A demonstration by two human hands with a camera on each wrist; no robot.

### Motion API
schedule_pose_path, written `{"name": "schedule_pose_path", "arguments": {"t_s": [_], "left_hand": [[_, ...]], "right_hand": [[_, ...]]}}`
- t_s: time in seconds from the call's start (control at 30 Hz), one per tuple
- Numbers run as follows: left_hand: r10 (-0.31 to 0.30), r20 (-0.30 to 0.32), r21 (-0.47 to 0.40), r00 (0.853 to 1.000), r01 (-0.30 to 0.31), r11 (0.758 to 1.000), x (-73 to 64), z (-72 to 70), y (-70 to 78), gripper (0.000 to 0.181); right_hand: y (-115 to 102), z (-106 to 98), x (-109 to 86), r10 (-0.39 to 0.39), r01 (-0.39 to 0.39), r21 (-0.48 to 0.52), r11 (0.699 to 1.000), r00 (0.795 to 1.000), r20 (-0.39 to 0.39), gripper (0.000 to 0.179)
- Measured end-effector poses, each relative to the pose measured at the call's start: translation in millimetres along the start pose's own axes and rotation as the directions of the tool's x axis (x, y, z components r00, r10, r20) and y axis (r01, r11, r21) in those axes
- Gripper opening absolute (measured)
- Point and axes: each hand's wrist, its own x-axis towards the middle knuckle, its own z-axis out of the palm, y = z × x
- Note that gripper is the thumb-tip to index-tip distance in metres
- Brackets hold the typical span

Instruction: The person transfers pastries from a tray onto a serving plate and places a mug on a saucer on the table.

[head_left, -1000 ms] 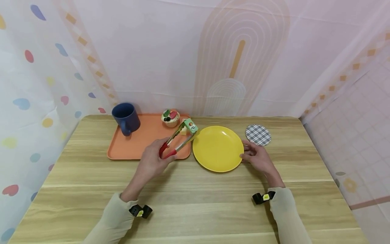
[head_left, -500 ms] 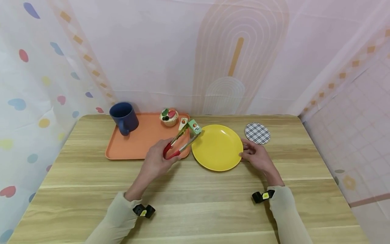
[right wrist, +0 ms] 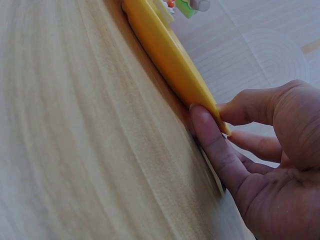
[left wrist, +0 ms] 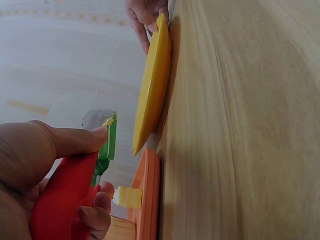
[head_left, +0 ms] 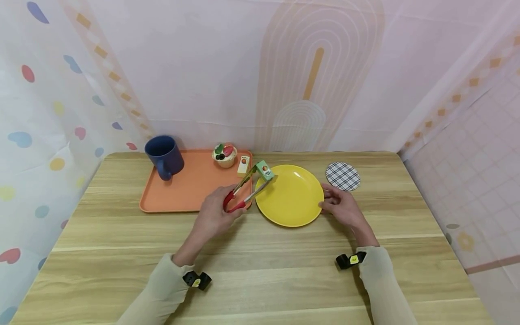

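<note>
The left hand (head_left: pixel 214 215) grips tongs (head_left: pixel 239 207) holding a green block (head_left: pixel 265 170) mid-frame, near the upper-left rim of the yellow plate (head_left: pixel 293 197), whose right edge the right hand (head_left: pixel 344 208) pinches; best squeeze evenly (no harder)

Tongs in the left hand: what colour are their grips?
The grips are red, showing best in the left wrist view.

We see a wood-grain table (head_left: pixel 276 271) with a yellow plate (head_left: pixel 289 198) on it. From the plate, we find an orange tray (head_left: pixel 192 178) just beside it at nine o'clock and a round checked coaster (head_left: pixel 343 176) at two.
</note>
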Motion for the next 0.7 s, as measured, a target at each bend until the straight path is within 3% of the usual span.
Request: {"name": "schedule_pose_path", "arguments": {"t_s": [0.7], "left_hand": [[-0.012, 0.04, -0.023, 0.999, 0.013, 1.0, 3.1, 14.5, 3.1, 0.073]], "right_hand": [[0, 1, 0.3, 0.001, -0.001, -0.02, 1.0, 1.0, -0.002, 0.06]]}}
